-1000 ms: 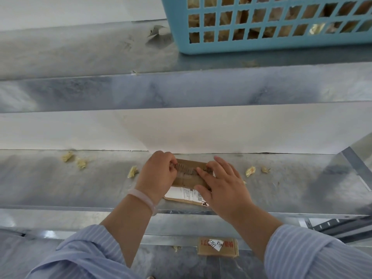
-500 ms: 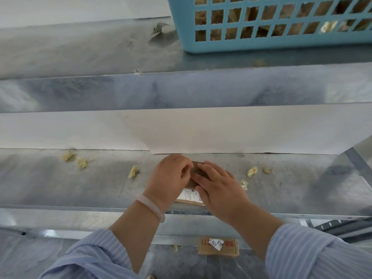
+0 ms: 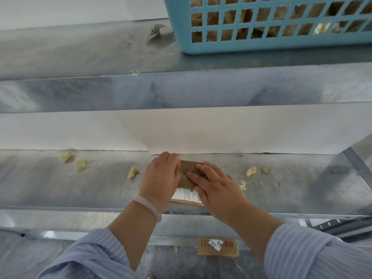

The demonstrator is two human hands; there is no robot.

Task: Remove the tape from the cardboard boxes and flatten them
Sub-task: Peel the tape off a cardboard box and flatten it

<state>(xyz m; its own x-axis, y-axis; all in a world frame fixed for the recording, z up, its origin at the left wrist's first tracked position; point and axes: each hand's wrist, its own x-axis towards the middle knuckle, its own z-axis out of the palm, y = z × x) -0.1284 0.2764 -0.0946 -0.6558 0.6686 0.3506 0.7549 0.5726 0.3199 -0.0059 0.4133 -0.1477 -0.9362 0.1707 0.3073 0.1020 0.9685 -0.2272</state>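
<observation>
**Mid-peel on a little box, front edge of the shelf**

The left hand is the working grip here. Its fingers curl over the left end of the cardboard box and it looks like it's picking at tape. The fingertips are hidden though, so I can't tell if it's got tape or just cardboard.

The right hand isn't grasping anything, fingers laid out straight and pressing down on the box's right side.

The box lies on the metal shelf by the front edge, roughly mid-width, with its white label toward the person. Crumpled tape scraps are scattered on the shelf on both sides.

I'd call this the tape-removal step, with the box already looking pretty flat. Next move probably needs the right hand pinning firmly while the left pulls the strip off low and steady.

There's a blue basket on the higher shelf toward the right, and another box on the floor below.
</observation>
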